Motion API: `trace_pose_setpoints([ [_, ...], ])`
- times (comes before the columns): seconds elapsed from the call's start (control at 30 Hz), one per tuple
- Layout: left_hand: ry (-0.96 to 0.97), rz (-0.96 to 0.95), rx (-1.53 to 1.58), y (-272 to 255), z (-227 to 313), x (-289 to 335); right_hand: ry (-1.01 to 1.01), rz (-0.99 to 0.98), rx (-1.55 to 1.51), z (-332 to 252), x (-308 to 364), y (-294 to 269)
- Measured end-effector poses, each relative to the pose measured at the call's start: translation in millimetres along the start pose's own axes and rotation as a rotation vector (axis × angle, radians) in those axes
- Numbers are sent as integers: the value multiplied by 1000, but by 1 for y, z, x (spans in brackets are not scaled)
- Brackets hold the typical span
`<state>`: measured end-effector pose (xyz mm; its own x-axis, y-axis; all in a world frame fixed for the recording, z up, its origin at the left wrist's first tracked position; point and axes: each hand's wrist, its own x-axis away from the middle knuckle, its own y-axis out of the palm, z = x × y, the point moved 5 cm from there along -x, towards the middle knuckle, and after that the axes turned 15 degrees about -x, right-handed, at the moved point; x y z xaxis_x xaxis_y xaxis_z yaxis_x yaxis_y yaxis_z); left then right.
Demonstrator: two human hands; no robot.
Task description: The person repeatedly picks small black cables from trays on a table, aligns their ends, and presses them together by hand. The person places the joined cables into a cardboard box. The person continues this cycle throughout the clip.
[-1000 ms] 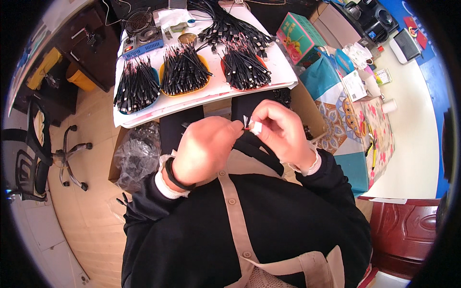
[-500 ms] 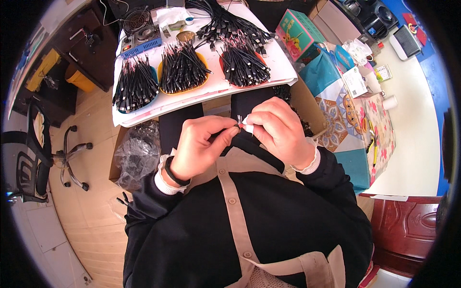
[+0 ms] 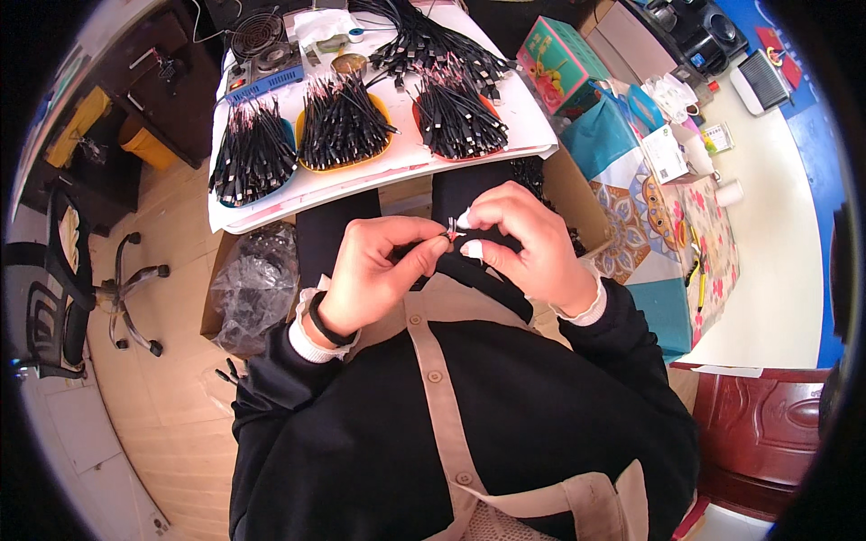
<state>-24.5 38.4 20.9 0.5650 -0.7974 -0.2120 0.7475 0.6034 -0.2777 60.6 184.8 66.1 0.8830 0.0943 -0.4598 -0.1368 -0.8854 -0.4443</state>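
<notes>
Thumb and index finger of my left hand point(image 3: 388, 266) pinch a short black cable point(image 3: 448, 236) by its end, where thin red and pale wire ends stick up. My right hand point(image 3: 530, 245) is just to the right of those wire ends, thumb and index finger spread apart with white coverings on their tips. Nothing shows between the right fingers. Both hands are above my lap, in front of the white table point(image 3: 287, 206). On it, bundles of black cables with pinkish wire ends fill a blue tray point(image 3: 262, 200), a yellow tray point(image 3: 347, 166) and a red-orange tray point(image 3: 462, 159).
A blue soldering unit point(image 3: 266, 84) with a fan sits at the table's far left, beside a loose cable heap point(image 3: 433, 45). Below are a clear plastic bag point(image 3: 257, 288) and a cardboard box point(image 3: 577, 203). At right, a cloth-covered box point(image 3: 667, 311) adjoins a white counter point(image 3: 776, 243).
My right thumb and index finger have parted and drawn slightly back from the wire ends. The left hand keeps its pinch in nearly the same place.
</notes>
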Motion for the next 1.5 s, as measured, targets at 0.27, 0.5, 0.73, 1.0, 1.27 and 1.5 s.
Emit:
trace_pose_setpoints([
  [0.27, 246, 129, -365, -5, 13, 1, 156, -56, -202, 6, -10, 8],
  [0.5, 69, -192, 353, -1, -5, 0, 22, -120, -200, -6, -10, 1],
  [0.73, 1, -184, 446, 6, -14, 1, -86, -102, -71, -12, -6, 5],
  [1.0, 19, -90, 782, 8, -17, 1, 9, 108, 79, 4, -8, -22],
  [1.27, 48, -167, 759, 8, -17, -3, -179, -73, -157, -6, -16, 6],
  [1.5, 297, -3, -184, -7, 3, -2, 569, -111, -786, 30, 4, 22],
])
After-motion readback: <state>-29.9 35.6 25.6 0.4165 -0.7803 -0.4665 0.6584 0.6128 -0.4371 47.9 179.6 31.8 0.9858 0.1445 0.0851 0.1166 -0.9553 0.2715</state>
